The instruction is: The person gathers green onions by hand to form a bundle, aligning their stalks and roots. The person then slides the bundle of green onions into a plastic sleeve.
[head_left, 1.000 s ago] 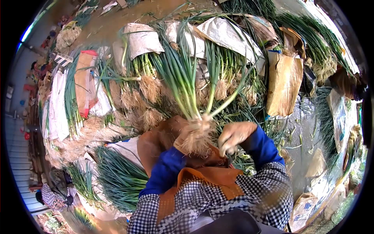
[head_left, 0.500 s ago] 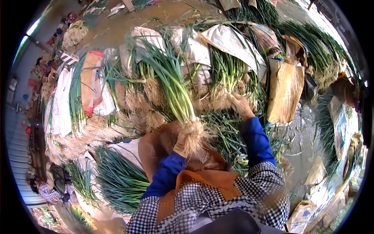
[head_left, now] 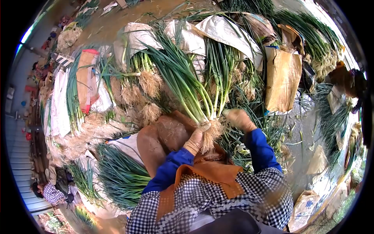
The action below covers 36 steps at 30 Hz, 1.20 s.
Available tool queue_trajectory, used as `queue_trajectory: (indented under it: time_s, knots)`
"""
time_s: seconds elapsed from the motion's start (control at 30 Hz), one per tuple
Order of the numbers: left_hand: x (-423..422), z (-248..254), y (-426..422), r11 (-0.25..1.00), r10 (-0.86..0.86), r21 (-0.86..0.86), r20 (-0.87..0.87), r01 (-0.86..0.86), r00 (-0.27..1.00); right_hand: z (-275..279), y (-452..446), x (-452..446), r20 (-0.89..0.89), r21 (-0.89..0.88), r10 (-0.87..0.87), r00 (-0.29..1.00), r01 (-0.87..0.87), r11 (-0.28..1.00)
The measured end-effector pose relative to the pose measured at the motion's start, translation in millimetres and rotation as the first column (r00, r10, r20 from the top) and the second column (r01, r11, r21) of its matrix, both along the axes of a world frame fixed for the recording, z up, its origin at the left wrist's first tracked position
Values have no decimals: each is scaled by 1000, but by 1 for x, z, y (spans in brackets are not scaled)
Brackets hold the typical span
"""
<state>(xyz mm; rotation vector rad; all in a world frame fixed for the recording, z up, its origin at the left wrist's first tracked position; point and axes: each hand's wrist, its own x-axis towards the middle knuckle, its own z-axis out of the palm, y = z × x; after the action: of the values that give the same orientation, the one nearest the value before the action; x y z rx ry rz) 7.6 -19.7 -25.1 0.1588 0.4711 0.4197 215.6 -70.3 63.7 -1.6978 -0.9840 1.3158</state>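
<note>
A bunch of green onions [head_left: 194,103] is gripped at its white base by my left hand [head_left: 196,138], which is closed round it. Pale shaggy roots [head_left: 211,136] hang below that grip, and the long leaves fan up and left. At the right side of the root ends is my right hand [head_left: 239,119], its fingers curled against further green onion stalks [head_left: 221,91]. These stalks slant down to meet the bunch; their tops lie near a white sack [head_left: 230,33]. Part of the right hand's fingertips is hidden and slightly blurred.
More green onions with roots [head_left: 150,82] lie in a row ahead, partly under sacks. A brown folded sack [head_left: 284,80] stands on the right. A heap of green leaves [head_left: 120,175] lies at my left. Another person [head_left: 52,193] is at the far left.
My right hand has drawn stalks down and toward me, bringing their bases against the bunch. The left hand has shifted slightly right with its bunch.
</note>
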Motion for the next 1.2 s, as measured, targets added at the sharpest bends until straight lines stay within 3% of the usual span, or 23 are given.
queue_trajectory:
  time_s: [0.03, 0.07, 0.13, 0.2, 0.23, 0.27, 0.3, 0.33, 0.4, 0.5, 0.53, 0.57, 0.67, 0.7, 0.73, 0.8, 0.83, 0.87, 0.9, 0.93, 1.03, 1.13, 1.2]
  knots:
    - [-1, 6, -1, 999, 31, -21, -12, -32, 999, -23, 13, 16, -51, -68, -236, 970, 233, 970]
    - [-1, 10, -3, 997, 61, -43, -24, -62, 998, -60, 21, 35, -344, 140, -229, 911, 290, 947]
    - [-1, 9, 0, 993, 23, -117, 89, -13, 996, -74, 46, 33, -496, -131, -424, 758, 417, 899]
    - [2, 13, -1, 995, 56, -86, 49, -52, 997, -122, 71, 14, -617, -128, -455, 642, 488, 863]
    - [0, 13, -2, 994, 54, -100, 3, -54, 999, -149, 70, 8, -234, 273, -217, 948, 278, 921]
    - [-1, 11, -2, 993, 55, -103, -1, -55, 998, -175, 68, 3, 266, 549, -221, 938, 41, 835]
    - [-1, 9, -3, 994, 70, -82, -15, -71, 997, -172, 77, -17, -321, 341, -389, 864, 488, 803]
    - [-1, 7, -3, 995, 83, -59, -29, -84, 996, -168, 82, -32, -732, -89, -532, 427, 714, 695]
    - [0, 2, -3, 993, 105, -41, -44, -107, 993, -154, 72, -43, -736, -41, -531, 419, 756, 654]
    - [0, -12, -3, 992, 124, -13, -80, -125, 989, -130, 61, -51, -882, -282, -463, 84, 695, 661]
    - [1, -12, -3, 993, 116, -16, -75, -118, 990, -134, 59, -54, -790, -213, -566, 238, 758, 616]
    - [2, -13, -3, 992, 115, -43, -66, -118, 991, -138, 45, -50, -558, -45, -603, 571, 704, 709]
    - [-2, -13, -4, 987, 119, -96, -66, -125, 991, -185, 7, -50, -204, 6, -364, 909, 373, 928]
    - [-4, -14, -3, 985, 118, -122, -70, -126, 991, -183, -17, -49, 304, 311, -1, 953, -99, 945]
    - [-3, -14, -3, 984, 118, -123, -67, -126, 991, -170, -34, -49, 786, 296, 182, 591, -618, 728]
    - [0, -13, -5, 991, 126, -43, -82, -130, 989, -99, -33, -31, 575, -518, 769, 280, -604, 606]
    - [0, -11, -6, 992, 121, -30, -79, -123, 990, -95, -22, -21, 575, -519, 768, 284, -598, 610]
    - [2, -9, -3, 992, 123, -30, -73, -126, 990, -91, -7, -7, 489, -256, 503, 713, -434, 864]
    - [0, -8, -3, 994, 99, -31, -76, -102, 992, -89, 4, 3, 244, -50, 128, 961, -120, 992]
    - [-3, -7, -2, 997, 72, -29, -83, -74, 994, -90, 10, 7, -92, 44, -265, 960, 269, 962]
    - [1, 2, -7, 987, 158, 15, -106, -157, 982, -120, 40, -16, -204, 92, -224, 953, 246, 965]
    - [1, -1, -6, 979, 204, 30, -130, -202, 970, -106, 31, -38, 234, 135, -414, 880, 392, 910]
    - [-1, -8, -4, 991, 134, 14, -116, -133, 984, -57, 2, -43, 602, 6, -114, 790, 139, 990]
